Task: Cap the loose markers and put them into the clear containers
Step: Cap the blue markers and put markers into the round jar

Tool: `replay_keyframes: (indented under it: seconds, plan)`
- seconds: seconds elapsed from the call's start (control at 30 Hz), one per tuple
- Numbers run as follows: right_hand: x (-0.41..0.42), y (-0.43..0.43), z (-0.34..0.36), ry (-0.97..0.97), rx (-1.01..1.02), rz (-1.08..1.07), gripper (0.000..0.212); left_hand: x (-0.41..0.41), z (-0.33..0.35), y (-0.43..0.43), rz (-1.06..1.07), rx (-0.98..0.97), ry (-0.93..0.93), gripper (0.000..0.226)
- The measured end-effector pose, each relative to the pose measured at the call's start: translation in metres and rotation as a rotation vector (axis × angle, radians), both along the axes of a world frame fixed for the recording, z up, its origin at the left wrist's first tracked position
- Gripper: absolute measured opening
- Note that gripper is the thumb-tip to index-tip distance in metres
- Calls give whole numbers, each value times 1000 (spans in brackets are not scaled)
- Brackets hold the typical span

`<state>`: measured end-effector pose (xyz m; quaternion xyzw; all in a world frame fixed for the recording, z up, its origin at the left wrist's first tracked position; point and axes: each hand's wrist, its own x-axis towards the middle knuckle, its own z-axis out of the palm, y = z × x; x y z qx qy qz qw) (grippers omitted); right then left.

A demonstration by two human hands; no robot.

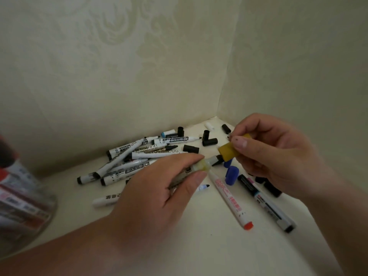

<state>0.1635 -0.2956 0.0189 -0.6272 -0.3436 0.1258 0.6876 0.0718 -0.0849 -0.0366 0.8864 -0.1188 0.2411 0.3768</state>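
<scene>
- I see a pile of white markers [137, 158], black-ended and mostly uncapped, crossing one another.
- Just right of the pile, the left hand [159, 194] grips a yellow-collared marker [199, 166], uncapped, with its dark tip pointing up and right.
- The right hand [274, 152] pinches a yellow cap [229, 153] with its mouth at that tip.
- Loose black caps [210, 142] lie right of the pile's far end, and blue caps [232, 175] lie nearer me.
- A red-ended marker [231, 202] and a black-and-white marker [266, 206] lie flat, right of the pile.
- Well left of the pile I make out a clear container [23, 196], blurred, holding markers.
</scene>
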Motion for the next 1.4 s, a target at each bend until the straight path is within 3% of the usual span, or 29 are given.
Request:
replay_keyframes:
  seconds: [0.63, 0.8, 0.97, 1.03, 1.17, 1.27, 1.4]
  plan:
    - [-5, -3, 0, -116, -64, -54, 16, 0, 3, 0, 28, 11, -50, 26]
    - [-2, -10, 2, -204, -222, -50, 36, 1, 2, 1, 36, 9, -43, 28]
    - [-2, -14, 2, -450, -500, -110, 29, 2, 1, 2, 36, 17, -43, 28]
    - [-1, -16, 2, -429, -460, -79, 33, 2, 1, 1, 35, 17, -44, 28]
    - [3, -21, 13, -202, -293, -104, 41, 2, 1, 1, 36, 10, -51, 23]
    - [7, -20, 11, -51, -141, -12, 36, 2, 1, 2, 40, 4, -55, 22]
    - [5, -14, 6, -41, -39, 14, 35, 3, 0, 2, 39, 3, -71, 23]
